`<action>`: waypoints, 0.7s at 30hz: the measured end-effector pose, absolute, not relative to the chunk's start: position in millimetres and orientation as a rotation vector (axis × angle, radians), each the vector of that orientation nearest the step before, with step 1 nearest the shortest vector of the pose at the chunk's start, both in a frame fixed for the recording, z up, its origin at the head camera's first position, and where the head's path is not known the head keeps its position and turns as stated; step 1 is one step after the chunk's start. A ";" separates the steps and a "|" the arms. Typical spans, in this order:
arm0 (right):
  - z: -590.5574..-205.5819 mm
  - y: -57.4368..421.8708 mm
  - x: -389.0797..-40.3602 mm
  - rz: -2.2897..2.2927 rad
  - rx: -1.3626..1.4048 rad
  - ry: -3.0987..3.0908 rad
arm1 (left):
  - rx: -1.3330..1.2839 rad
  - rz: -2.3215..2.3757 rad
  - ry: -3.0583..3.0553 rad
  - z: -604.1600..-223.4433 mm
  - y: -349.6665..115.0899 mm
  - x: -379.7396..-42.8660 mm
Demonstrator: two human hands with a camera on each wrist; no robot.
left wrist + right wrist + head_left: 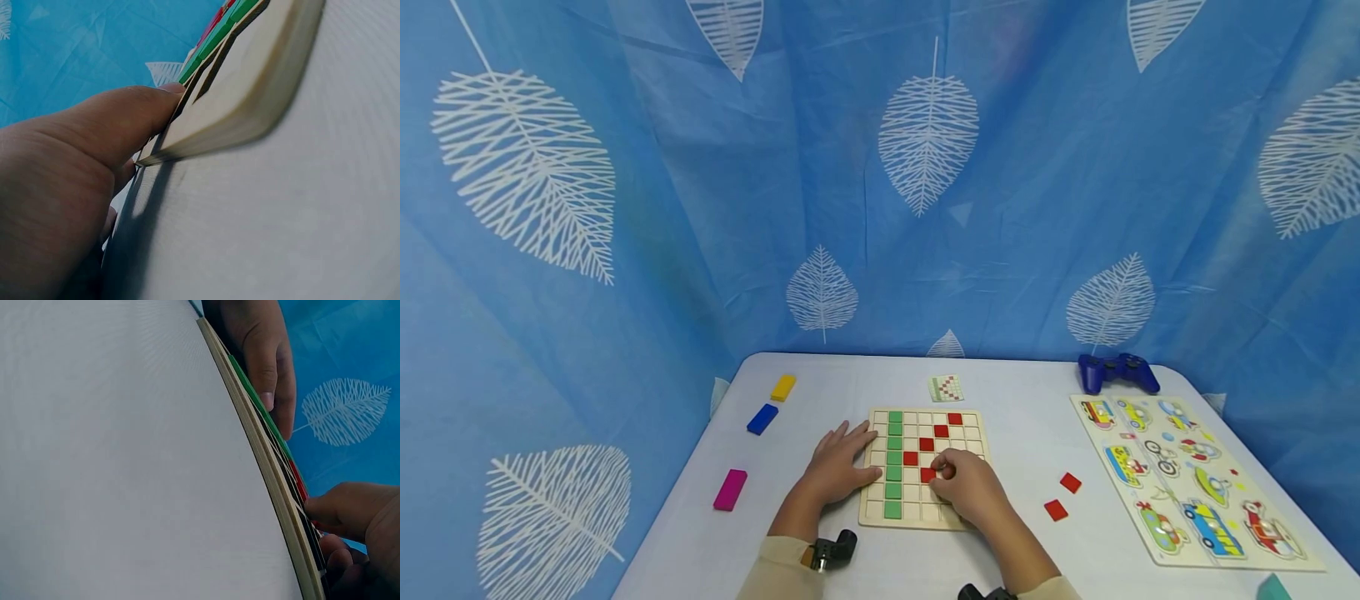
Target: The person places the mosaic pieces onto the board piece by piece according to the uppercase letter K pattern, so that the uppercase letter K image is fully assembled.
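Observation:
A square wooden grid board [917, 512] lies on the table, with a column of green tiles [893, 457] on its left side. Several red tiles [927, 445] form a diagonal across its cells. The left hand [837, 465] rests along the board's left edge, its fingers extended and its thumb [147, 106] on the rim. Over the lower middle of the grid, the right hand [973, 487] pinches a red tile [928, 475] between thumb and finger; its other fingers are curled under. In the right wrist view, that tile is mostly hidden by the thumb [331, 503].
Behind the board lies a small pattern card [946, 388]. Two loose red tiles [1056, 510] lie to the right, before a vehicle puzzle board [1195, 483] and a blue game controller [1118, 373]. Yellow [783, 387], blue [762, 419] and magenta blocks [730, 490] lie left.

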State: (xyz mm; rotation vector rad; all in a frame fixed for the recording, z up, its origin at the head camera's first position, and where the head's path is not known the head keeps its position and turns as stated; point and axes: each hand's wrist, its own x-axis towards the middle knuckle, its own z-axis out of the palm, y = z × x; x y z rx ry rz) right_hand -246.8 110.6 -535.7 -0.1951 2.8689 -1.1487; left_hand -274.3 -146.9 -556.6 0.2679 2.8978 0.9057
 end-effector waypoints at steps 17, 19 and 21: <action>-512.8 167.6 -241.3 -1.190 -0.070 2.882 | 0.293 0.898 2.914 -555.8 -146.5 -273.8; -509.7 182.9 -238.9 -1.129 -0.041 2.897 | 0.291 0.894 2.914 -555.5 -146.5 -273.6; -508.4 199.4 -236.0 -1.077 -0.024 2.907 | 0.292 0.890 2.916 -555.2 -146.7 -273.4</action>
